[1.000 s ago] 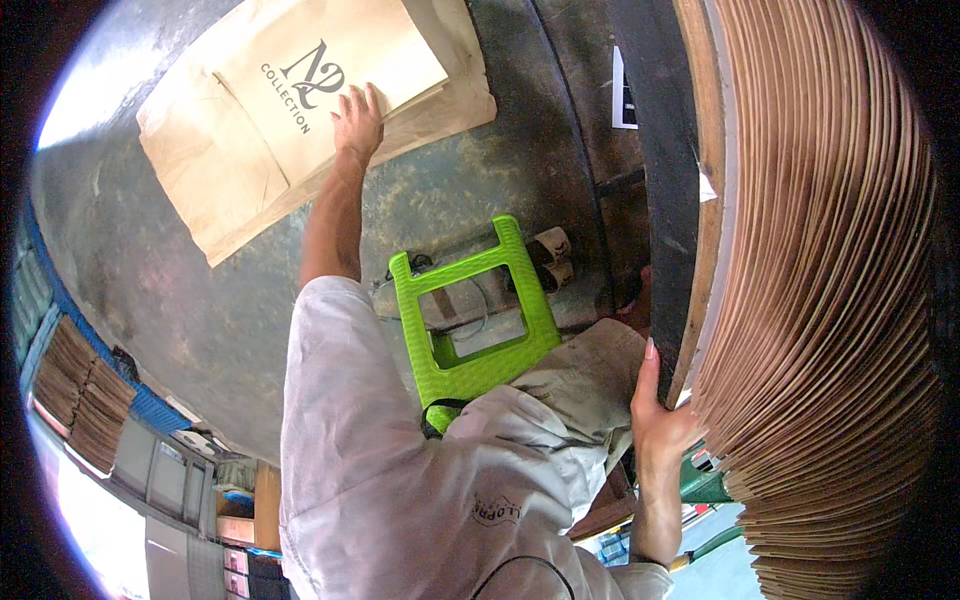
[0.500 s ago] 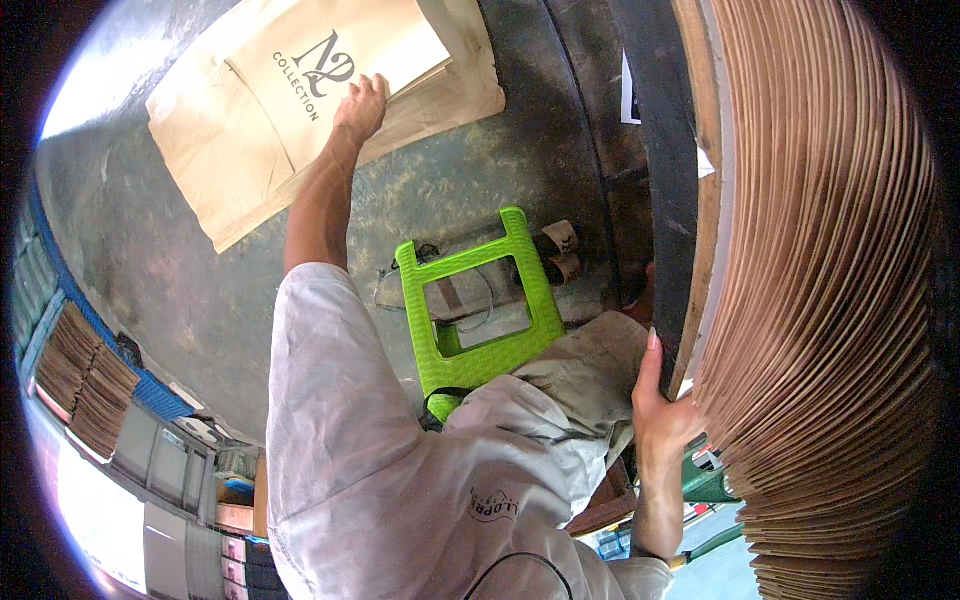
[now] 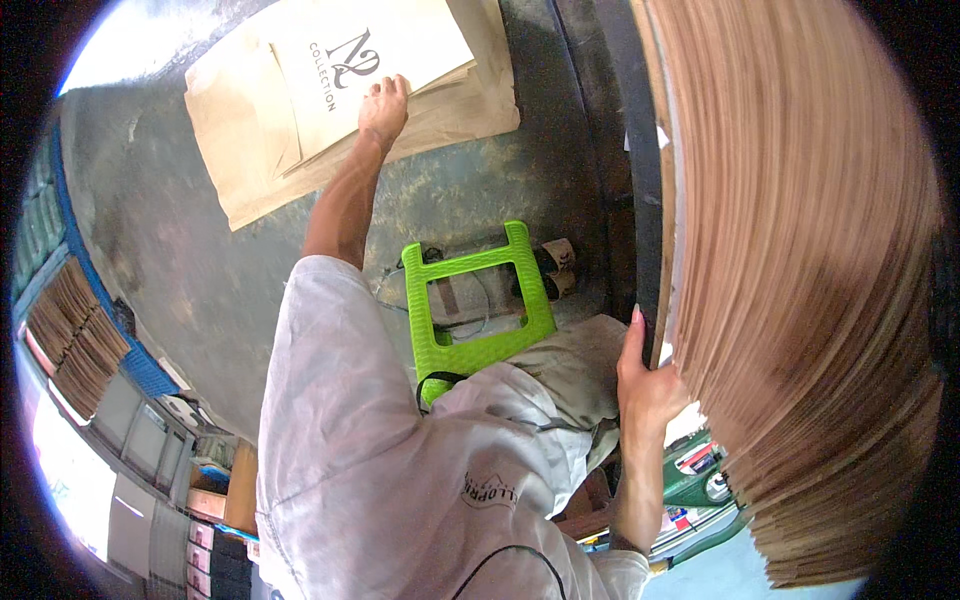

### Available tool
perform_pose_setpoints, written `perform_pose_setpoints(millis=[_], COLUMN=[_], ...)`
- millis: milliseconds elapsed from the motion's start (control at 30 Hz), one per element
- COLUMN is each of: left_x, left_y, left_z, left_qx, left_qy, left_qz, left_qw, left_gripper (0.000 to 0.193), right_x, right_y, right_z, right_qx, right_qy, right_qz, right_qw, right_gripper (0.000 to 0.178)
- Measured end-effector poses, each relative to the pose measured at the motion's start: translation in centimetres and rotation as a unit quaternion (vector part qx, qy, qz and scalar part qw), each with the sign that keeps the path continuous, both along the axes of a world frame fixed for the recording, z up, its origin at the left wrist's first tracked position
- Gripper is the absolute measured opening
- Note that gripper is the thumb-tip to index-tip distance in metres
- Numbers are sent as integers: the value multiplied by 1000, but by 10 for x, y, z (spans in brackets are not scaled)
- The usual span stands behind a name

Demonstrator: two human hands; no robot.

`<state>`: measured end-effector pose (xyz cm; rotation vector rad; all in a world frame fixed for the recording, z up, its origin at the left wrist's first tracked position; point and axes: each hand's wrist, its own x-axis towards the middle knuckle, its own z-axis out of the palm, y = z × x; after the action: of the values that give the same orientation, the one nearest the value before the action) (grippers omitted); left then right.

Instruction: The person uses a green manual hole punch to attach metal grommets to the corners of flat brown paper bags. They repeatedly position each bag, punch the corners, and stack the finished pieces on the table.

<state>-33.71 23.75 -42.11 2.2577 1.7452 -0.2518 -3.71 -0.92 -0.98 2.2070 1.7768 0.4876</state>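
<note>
My left hand (image 3: 385, 108) reaches far forward, its fingers bent and closed on the edge of a tan paper bag (image 3: 425, 35) with a dark printed logo. The bag tops a small pile lying on a larger sheet of brown paper (image 3: 497, 80) on the floor. At the right, my right hand (image 3: 645, 395) rests against the black side (image 3: 650, 220) of a raised surface, thumb stretched up along it. Its other fingers are hidden at the lower edge of a tall, dense stack of brown paper (image 3: 790, 290).
A green plastic stool (image 3: 485, 350) stands before me, with sandals (image 3: 556, 268) beyond it and a thin cable (image 3: 488, 300) showing through its open seat. Brown stacks (image 3: 75, 335) and boxes (image 3: 205, 560) line the left. Green equipment (image 3: 695, 480) shows below the right-hand stack.
The view has turned slightly, so the bags and my left hand appear further right and the tall stack further left. Both hands keep their places on the bag and at the stack.
</note>
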Motion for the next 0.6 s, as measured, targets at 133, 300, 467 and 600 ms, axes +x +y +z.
perform_pose_setpoints(millis=[133,300,467,600], left_x=[-13,-72,-115,-168], left_y=[24,73,80,42], left_z=[46,115,279,381], left_qx=[10,44,120,194], left_qy=[-5,-43,-200,-227], left_qz=[-16,-4,85,51], left_qw=[1000,998,969,953], left_gripper=[44,41,36,35], right_x=[1,3,4,2], right_y=[-1,-6,-3,-3], right_z=[0,-5,1,3], right_qx=[23,72,138,147], right_qy=[7,88,134,253], right_qz=[-13,-56,-6,-39], right_qw=[1000,992,981,955], right_gripper=[66,61,50,45])
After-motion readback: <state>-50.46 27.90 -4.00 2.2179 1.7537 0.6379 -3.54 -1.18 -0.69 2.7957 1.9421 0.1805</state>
